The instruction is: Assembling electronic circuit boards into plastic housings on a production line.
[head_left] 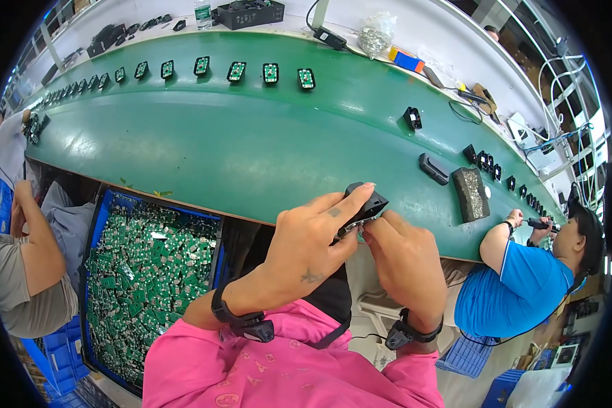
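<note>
Just beyond the table's near edge, my left hand point(316, 234) is closed around a black plastic housing point(372, 205), thumb and forefinger along its sides. My right hand point(408, 262) meets it from the other side. Its fingertips are pinched together at the lower edge of the housing, and whatever is between them is hidden. To the left below the table stands a blue-rimmed crate point(219, 255) heaped with small green circuit boards point(149, 272).
A green worktable point(251, 149) carries a row of black housings with green boards point(270, 73). On the right lie a long black casing point(434, 168), a grey block point(470, 195) and more black housings point(484, 160). A person in blue point(517, 285) works at right, another person point(30, 265) at left.
</note>
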`<state>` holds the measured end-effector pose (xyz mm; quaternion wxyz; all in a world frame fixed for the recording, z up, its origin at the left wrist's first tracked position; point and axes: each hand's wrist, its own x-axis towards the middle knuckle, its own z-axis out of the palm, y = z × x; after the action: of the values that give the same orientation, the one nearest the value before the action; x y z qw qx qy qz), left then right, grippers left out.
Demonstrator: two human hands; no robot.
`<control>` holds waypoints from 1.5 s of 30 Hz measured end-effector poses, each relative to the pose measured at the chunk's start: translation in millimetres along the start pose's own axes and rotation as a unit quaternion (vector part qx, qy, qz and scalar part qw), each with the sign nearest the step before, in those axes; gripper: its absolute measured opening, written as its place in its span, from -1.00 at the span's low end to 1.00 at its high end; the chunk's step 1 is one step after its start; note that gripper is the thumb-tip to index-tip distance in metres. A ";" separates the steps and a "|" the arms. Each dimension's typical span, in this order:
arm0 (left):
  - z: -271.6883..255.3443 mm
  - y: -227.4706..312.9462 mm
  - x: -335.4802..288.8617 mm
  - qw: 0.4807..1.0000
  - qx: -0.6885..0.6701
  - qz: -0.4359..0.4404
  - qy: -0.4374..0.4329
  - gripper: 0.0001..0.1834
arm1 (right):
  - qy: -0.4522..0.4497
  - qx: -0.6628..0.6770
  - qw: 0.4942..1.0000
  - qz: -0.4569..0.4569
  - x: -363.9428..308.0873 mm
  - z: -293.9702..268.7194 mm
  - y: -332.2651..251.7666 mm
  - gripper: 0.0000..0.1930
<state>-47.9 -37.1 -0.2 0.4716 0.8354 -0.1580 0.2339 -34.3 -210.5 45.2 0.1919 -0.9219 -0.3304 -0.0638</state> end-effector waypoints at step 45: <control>12.7 -8.1 -4.1 0.998 0.042 0.010 0.047 -0.39 | 0.156 0.137 0.977 0.048 -2.8 45.7 5.3 -0.93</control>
<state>-44.3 -43.7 -13.8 0.4408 0.8408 -0.1344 0.2842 -33.6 -197.9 0.9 0.3687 -0.8802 -0.2573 -0.1518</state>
